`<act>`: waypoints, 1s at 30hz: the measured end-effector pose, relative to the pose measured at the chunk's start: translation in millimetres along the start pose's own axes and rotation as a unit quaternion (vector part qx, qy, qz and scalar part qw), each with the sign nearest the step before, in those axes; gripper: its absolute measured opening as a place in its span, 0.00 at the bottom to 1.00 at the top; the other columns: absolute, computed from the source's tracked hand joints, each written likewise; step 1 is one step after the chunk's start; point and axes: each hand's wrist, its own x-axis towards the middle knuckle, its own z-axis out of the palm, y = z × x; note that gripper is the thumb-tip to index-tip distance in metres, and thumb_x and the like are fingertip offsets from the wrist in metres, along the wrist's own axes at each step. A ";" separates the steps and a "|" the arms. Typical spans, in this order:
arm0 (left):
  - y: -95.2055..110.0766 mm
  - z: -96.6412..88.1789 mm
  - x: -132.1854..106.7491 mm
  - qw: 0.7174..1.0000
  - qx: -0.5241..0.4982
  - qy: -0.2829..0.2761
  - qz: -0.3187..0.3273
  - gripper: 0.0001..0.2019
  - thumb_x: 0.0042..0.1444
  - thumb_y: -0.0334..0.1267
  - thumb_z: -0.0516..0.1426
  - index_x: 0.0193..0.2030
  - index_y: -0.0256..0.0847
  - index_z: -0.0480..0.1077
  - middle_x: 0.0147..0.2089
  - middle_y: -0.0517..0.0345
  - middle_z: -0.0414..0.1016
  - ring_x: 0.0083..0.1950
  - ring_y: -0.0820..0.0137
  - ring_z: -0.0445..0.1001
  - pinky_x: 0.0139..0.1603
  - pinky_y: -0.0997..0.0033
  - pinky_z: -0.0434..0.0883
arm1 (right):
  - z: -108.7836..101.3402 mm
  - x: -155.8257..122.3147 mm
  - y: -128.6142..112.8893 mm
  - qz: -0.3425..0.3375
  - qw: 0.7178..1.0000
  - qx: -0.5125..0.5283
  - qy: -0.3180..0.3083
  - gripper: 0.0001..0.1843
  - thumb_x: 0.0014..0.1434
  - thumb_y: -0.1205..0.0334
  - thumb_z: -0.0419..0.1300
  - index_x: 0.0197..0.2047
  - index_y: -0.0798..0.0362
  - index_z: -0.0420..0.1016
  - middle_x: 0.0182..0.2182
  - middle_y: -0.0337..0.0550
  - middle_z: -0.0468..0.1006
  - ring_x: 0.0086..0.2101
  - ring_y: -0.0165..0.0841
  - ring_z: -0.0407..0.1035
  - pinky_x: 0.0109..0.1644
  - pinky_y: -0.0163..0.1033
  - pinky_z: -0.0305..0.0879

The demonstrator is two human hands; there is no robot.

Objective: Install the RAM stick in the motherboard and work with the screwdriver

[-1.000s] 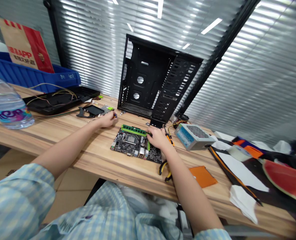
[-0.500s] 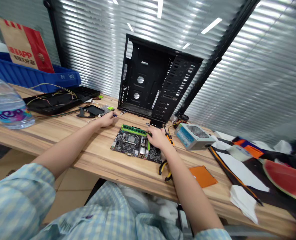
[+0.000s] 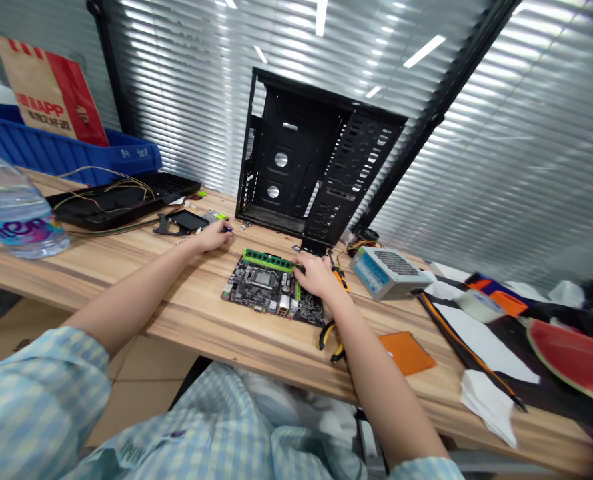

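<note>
A: On the grainy wooden bench, what lay flat?
B: A black motherboard; the curled right hand rested on its edge, the left hand pinched something too small to tell.

Your left hand out front, fingers bunched, palm down; right hand curled downward; bare forearms extended from checked sleeves.

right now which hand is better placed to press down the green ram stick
Probably the right hand: it rests at the end of the green RAM stick on the motherboard. The left hand is off the board, above the tabletop.
</note>
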 end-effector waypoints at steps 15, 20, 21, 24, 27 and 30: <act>4.2 -8.0 -1.1 0.998 -0.054 -0.018 0.002 0.15 0.44 0.33 0.60 0.39 0.41 0.64 0.38 0.57 0.73 0.28 0.72 0.72 0.31 0.71 0.68 | 0.5 0.1 0.7 -0.001 1.000 -0.003 -0.002 0.13 0.60 0.63 0.52 0.46 0.49 0.73 0.48 0.47 0.77 0.48 0.41 0.68 0.47 0.45 0.53; 4.6 -8.9 -2.0 1.000 -0.027 -0.011 0.012 0.14 0.44 0.34 0.59 0.40 0.41 0.64 0.32 0.59 0.72 0.30 0.70 0.72 0.34 0.70 0.68 | 0.4 -0.4 0.4 -0.002 1.000 -0.001 0.004 0.13 0.59 0.64 0.52 0.46 0.50 0.73 0.48 0.46 0.77 0.49 0.41 0.67 0.47 0.45 0.53; 4.3 -9.2 -2.1 1.000 -0.017 -0.007 0.017 0.15 0.44 0.34 0.59 0.40 0.41 0.64 0.31 0.60 0.72 0.31 0.69 0.72 0.34 0.70 0.68 | 0.5 -0.5 0.5 -0.003 1.000 -0.001 0.004 0.13 0.59 0.64 0.52 0.46 0.50 0.73 0.48 0.46 0.77 0.49 0.41 0.67 0.47 0.45 0.53; 3.9 -11.0 -2.5 0.999 0.016 0.007 0.036 0.15 0.44 0.36 0.59 0.41 0.41 0.65 0.32 0.59 0.73 0.34 0.68 0.73 0.37 0.71 0.69 | 0.8 -0.4 0.7 -0.003 1.000 -0.003 0.003 0.13 0.59 0.64 0.52 0.46 0.50 0.73 0.49 0.47 0.77 0.49 0.41 0.67 0.47 0.45 0.53; 6.2 -13.4 -3.7 0.997 0.053 0.016 0.049 0.15 0.43 0.37 0.58 0.40 0.41 0.67 0.34 0.58 0.74 0.36 0.67 0.74 0.36 0.72 0.69 | 0.7 -0.2 0.7 0.000 1.000 -0.006 -0.002 0.14 0.60 0.63 0.52 0.47 0.50 0.73 0.49 0.47 0.76 0.49 0.41 0.67 0.47 0.45 0.53; 11.6 -16.0 -6.7 0.995 0.078 0.002 0.055 0.15 0.43 0.38 0.57 0.41 0.41 0.67 0.33 0.60 0.75 0.33 0.67 0.73 0.32 0.72 0.68 | 0.0 -0.3 0.2 0.000 1.000 -0.007 -0.003 0.14 0.60 0.64 0.52 0.47 0.50 0.73 0.49 0.47 0.76 0.50 0.41 0.67 0.48 0.45 0.53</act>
